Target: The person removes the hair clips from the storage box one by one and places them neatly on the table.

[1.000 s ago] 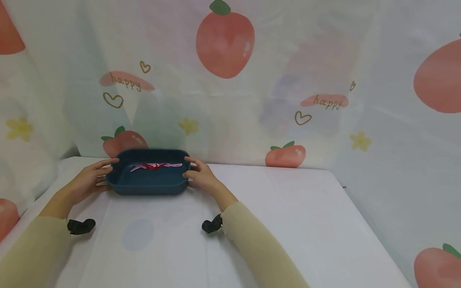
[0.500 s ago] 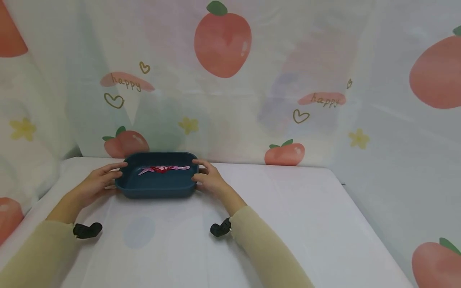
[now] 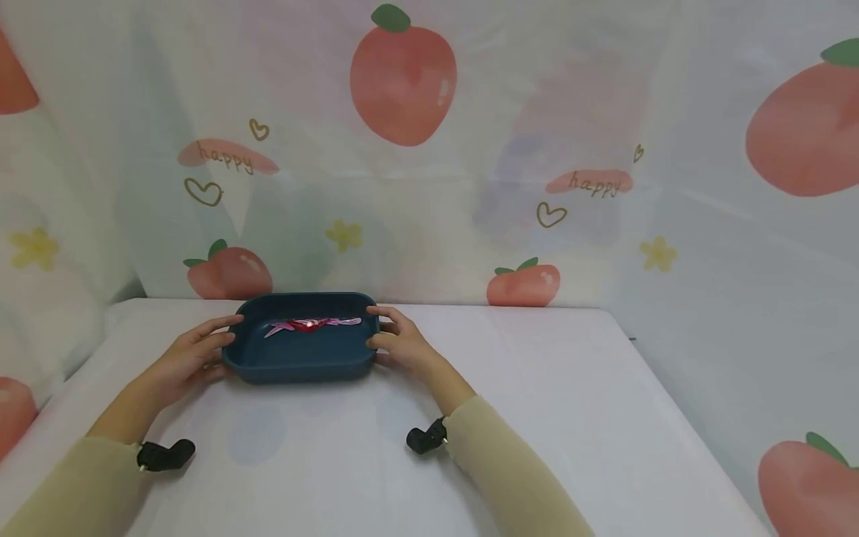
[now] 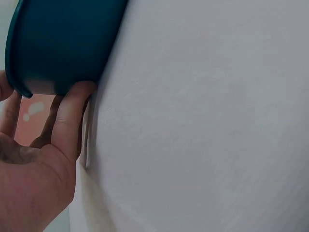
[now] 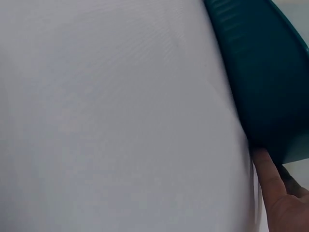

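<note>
A dark teal rectangular basin (image 3: 305,371) with rounded corners is near the back left of the white table. My left hand (image 3: 184,364) grips its left end, with fingertips on the rim and others lower along the wall. At the opposite end my right hand (image 3: 406,344) holds it the same way. In the left wrist view, one finger (image 4: 71,113) reaches the basin's lower edge. A fingertip (image 5: 263,162) also meets the bottom edge in the right wrist view. Inside the basin lies a shiny, narrow red and pink item (image 3: 309,325), too small to identify.
A white cloth covers the table (image 3: 537,418). Behind it hangs a pale curtain (image 3: 429,216) printed with peaches, flowers and "happy". Black wrist cameras (image 3: 166,455) are worn at both cuffs.
The basin has shifted to the right and somewhat nearer to me, both hands keeping their hold on its ends. The shiny item has travelled with it. The head view has turned slightly.
</note>
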Motion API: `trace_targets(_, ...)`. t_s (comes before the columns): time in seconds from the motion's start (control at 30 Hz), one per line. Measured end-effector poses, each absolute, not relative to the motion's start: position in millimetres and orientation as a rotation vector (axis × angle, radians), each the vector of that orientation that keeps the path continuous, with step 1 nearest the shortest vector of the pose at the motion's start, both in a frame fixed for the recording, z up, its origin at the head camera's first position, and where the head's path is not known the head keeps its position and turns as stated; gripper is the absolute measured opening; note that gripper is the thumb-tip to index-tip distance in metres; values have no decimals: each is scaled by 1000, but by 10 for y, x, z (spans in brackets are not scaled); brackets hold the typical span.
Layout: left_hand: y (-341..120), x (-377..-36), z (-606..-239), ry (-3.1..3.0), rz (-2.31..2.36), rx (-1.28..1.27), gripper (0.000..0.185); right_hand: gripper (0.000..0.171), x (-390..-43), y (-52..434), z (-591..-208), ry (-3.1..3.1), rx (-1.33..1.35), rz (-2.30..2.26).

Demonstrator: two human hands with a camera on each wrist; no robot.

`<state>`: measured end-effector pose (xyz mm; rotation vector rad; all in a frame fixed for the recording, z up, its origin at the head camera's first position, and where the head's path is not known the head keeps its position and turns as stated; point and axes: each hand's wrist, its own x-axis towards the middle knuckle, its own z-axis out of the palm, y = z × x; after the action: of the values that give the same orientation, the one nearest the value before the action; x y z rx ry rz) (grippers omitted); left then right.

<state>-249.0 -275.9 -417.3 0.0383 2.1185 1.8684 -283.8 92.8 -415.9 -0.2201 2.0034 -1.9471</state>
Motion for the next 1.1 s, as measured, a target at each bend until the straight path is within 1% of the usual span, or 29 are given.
trace_targets(0.33,-2616,-2412,-4183,2100,1878,76,54,62,-2708,1075,-4149,1986,-202,-1956)
trace_targets(0.53,-2499,-2356,-4188,2091,1902,55,52,61,-2670,1192,-4153,1967,-217,-1953)
trace_targets(0.87,-2286,-2288,-4157,2124,1892,86,50,62,-2484,1404,-3925,1938,-257,-1929)
trace_targets(1.1,-2173,-2240,-4185,2087,1904,67,50,60,-2371,1528,-3901,1969,-229,-1897)
